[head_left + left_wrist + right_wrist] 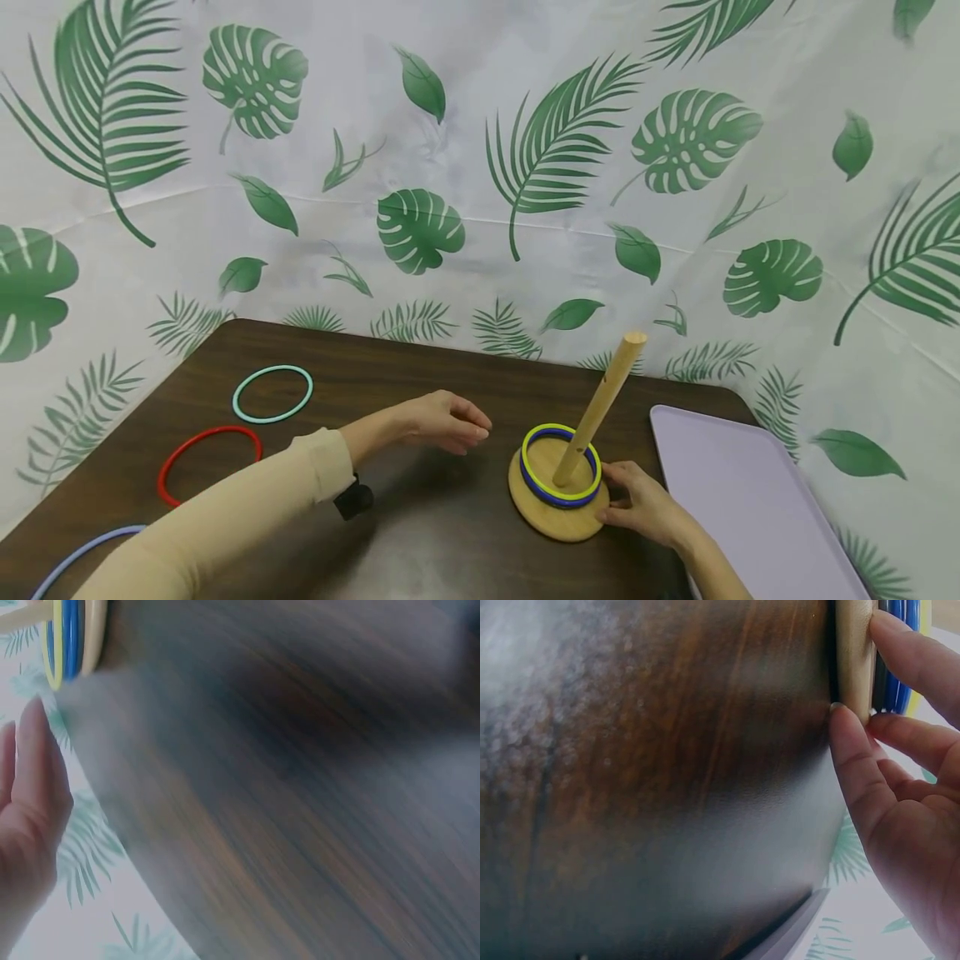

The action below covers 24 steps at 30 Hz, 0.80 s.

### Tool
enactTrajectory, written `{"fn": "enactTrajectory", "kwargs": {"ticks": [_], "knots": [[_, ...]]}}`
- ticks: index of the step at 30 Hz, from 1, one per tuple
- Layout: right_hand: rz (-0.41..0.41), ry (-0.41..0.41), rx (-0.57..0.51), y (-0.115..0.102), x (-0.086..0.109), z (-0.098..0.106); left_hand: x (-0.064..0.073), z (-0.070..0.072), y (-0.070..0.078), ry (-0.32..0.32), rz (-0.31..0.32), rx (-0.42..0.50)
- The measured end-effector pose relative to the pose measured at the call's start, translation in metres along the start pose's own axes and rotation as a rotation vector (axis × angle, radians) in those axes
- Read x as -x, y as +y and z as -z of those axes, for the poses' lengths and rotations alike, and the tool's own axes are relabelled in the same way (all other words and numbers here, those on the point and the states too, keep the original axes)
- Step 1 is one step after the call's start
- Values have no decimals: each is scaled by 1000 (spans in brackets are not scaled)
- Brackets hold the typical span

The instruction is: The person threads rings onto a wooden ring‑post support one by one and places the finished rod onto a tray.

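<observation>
Right hand grips rim of one round wooden base, just left of it. On base: one upright peg, ringed by one yellow ring over at least one blue ring. One lilac tray right of that hand. Left hand: fingers relaxed, holding nothing. Three loose rings further left: one turquoise ring, one red ring, one light-blue ring.

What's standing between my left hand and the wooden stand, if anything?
Nothing visible: only tabletop shows between your left hand and the wooden stand. Your right hand grips the stand's opposite edge, out of that path.
</observation>
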State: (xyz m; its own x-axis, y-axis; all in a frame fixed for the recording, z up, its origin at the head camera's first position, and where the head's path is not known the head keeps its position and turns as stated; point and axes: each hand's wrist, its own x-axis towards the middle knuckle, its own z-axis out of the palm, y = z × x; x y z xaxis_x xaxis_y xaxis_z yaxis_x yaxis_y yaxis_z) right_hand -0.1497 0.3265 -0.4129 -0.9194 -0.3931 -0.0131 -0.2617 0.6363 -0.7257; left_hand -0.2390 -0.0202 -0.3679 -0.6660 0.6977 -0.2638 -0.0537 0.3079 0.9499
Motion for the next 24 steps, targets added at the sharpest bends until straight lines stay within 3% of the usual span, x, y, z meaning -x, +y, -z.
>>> {"fn": "enactTrajectory", "kwargs": {"ticks": [7, 17, 24], "knots": [[-19, -9, 4, -1, 0, -1, 55, 42, -18, -112, 49, -48], [-11, -6, 7, 0, -1, -2, 123, 91, -42, -109, 105, -101], [-1, -4, 8, 2, -1, 0, 165, 123, -64, -134, 88, -79]]}}
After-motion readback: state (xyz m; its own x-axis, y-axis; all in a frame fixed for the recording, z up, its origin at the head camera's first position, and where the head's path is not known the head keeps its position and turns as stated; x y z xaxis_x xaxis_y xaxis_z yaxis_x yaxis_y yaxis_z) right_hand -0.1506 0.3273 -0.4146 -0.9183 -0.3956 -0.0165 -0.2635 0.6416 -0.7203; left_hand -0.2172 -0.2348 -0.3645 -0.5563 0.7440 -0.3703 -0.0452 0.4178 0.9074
